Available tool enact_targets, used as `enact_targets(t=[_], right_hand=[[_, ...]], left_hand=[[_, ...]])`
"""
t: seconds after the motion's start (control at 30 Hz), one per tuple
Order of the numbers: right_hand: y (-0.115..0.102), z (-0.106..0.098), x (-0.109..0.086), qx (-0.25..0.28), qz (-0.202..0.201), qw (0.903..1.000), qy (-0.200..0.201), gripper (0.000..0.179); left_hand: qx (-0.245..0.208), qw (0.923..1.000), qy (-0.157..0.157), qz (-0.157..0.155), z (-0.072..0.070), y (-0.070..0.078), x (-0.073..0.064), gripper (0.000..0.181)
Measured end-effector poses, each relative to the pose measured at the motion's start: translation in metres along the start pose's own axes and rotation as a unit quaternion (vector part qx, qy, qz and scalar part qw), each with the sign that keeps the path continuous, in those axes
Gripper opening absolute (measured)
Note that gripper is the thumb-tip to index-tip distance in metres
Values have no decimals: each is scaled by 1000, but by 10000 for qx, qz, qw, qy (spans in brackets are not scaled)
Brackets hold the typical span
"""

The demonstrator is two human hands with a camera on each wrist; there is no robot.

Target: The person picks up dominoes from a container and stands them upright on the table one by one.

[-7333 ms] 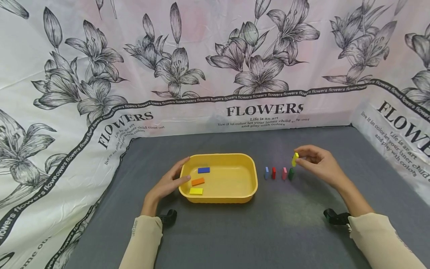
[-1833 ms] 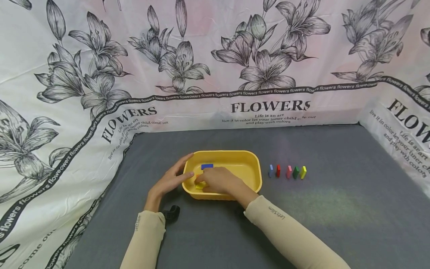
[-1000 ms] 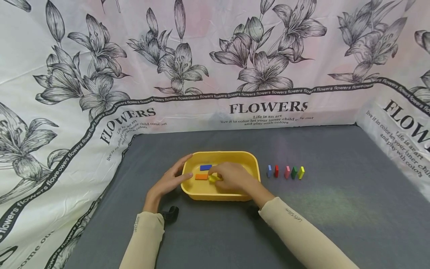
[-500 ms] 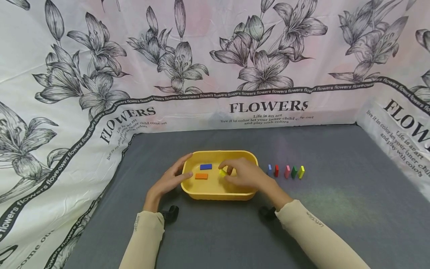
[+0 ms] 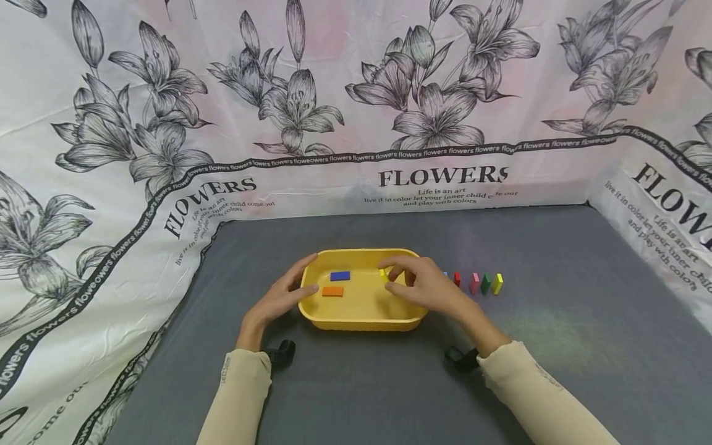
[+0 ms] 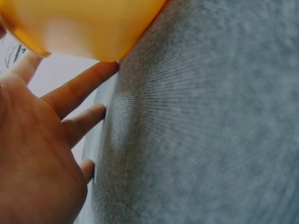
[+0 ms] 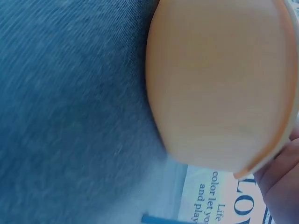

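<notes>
At the left end of a yellow plastic tub (image 5: pixel 361 325), my left hand (image 5: pixel 275 301) holds the rim, thumb over the edge and fingers along the outside. The left wrist view has its lower fingers (image 6: pixel 84 126) spread, tips down at the table. My right hand (image 5: pixel 427 285) pinches a small yellow domino block (image 5: pixel 383 274) between thumb and fingers, over the tub's right half. A blue block (image 5: pixel 340 276) and an orange block (image 5: pixel 332 291) lie flat in the tub's left half. In the right wrist view the tub wall (image 7: pixel 224 88) fills much of the frame; the pinched block is hidden.
Right of the tub stands a row of upright blocks: red (image 5: pixel 457 279), pink (image 5: pixel 474 283), green (image 5: pixel 486 284) and yellow (image 5: pixel 498 284), plus a light blue one mostly behind my right hand. Flower-printed cloth (image 5: pixel 311 191) borders the grey table (image 5: pixel 356 383).
A yellow block joined the standing row. Then my right hand reached into the tub, took the other yellow block and moved right with it. The left hand stays at the tub.
</notes>
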State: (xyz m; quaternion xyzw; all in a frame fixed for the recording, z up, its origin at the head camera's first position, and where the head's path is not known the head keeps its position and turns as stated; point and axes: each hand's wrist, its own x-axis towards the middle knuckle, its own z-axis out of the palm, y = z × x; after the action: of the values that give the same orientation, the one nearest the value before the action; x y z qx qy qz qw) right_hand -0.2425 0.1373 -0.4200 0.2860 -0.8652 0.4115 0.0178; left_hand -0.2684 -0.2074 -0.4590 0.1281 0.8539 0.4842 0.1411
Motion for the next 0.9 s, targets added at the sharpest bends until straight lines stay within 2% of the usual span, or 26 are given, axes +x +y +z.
enact_targets(t=[0.3,0.47,0.73,0.9], right_hand=[[4,-16,-17,630,24,9963,582,34],[10,-29,-26,584,212,9948,804,34],[21,-51,-43,831,161,9904,1096,36],[27,-67,-56,834,268,9875,1308,36]], left_hand=[[-5,10000,44,-41,1,-2,1,68],[-8,10000,17,-36,1,0,0,69],[-129,9999,-33,38,1,1,-2,72],[-62,10000,-10,-6,1,2,-2,71]])
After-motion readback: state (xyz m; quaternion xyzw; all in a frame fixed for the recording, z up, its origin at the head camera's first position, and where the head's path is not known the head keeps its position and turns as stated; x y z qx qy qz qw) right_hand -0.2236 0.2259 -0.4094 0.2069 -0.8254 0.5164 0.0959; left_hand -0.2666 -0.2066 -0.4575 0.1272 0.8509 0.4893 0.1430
